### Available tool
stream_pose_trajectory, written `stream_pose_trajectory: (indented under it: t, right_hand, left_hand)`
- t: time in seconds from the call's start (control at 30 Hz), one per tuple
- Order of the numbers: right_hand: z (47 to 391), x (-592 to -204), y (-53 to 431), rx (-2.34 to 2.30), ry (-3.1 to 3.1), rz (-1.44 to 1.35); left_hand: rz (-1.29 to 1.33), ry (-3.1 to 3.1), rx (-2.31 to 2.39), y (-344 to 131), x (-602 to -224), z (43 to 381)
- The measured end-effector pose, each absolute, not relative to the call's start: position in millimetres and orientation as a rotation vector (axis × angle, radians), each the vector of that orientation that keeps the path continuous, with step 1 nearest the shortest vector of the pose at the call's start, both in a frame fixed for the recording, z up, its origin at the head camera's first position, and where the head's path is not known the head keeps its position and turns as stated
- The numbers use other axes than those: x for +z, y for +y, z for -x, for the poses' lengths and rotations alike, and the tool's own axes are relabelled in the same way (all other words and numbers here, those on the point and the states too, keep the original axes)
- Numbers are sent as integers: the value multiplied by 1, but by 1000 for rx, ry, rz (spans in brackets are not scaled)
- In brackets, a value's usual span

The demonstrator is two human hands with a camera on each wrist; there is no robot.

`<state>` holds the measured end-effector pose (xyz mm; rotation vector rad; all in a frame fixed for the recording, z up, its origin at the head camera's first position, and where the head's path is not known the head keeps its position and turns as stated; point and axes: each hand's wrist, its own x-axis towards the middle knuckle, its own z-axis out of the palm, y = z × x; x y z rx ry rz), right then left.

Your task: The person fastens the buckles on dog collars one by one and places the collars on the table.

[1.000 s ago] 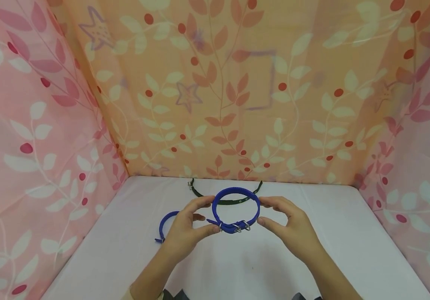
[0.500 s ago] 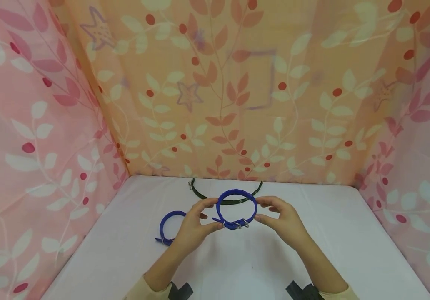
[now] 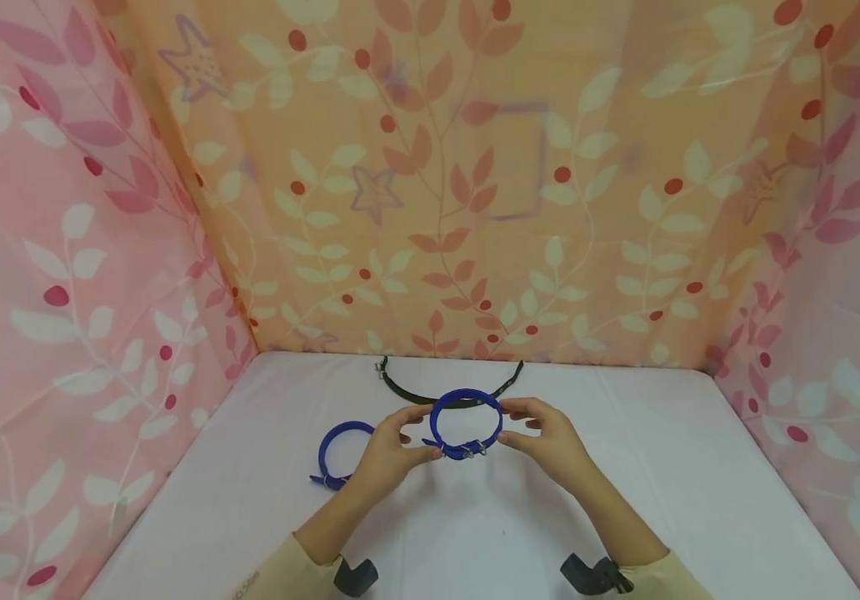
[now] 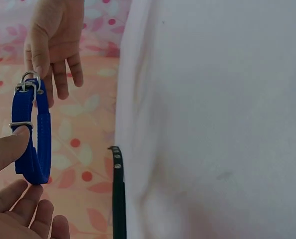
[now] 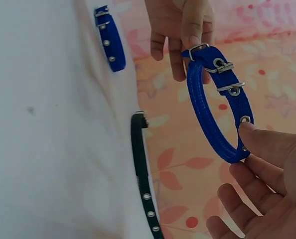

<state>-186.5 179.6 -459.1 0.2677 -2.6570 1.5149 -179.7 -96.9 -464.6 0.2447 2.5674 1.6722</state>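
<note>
A blue collar, buckled into a round loop, is held up between both hands over the white table. My left hand pinches its left side between thumb and fingers, close to the loose strap end. On the opposite side, my right hand pinches the band. Metal buckle parts and eyelets show on the held collar in the right wrist view. A second looped blue collar lies left of my left hand, which partly hides it. Behind the held loop, a dark green collar lies unbuckled in a curve.
White cloth covers the table. An orange patterned curtain rises at its back edge, with a pink one on the left and another on the right. Black pieces sit at both sleeve cuffs.
Both hands have moved the blue collar slightly down and away from the head camera, so it looks smaller. More of the second blue collar shows. The green collar has stayed put.
</note>
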Motion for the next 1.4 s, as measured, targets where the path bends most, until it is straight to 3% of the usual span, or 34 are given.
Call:
stream_pose_trajectory:
  t: [0.73, 1.4]
  right_hand:
    - [199, -501, 170, 1589, -2696, -187]
    - [202, -513, 170, 1489, -2790, -158]
  left_hand:
    - [-315, 2647, 1504, -99, -497, 200]
    - [-443, 2719, 1290, -97, -507, 217]
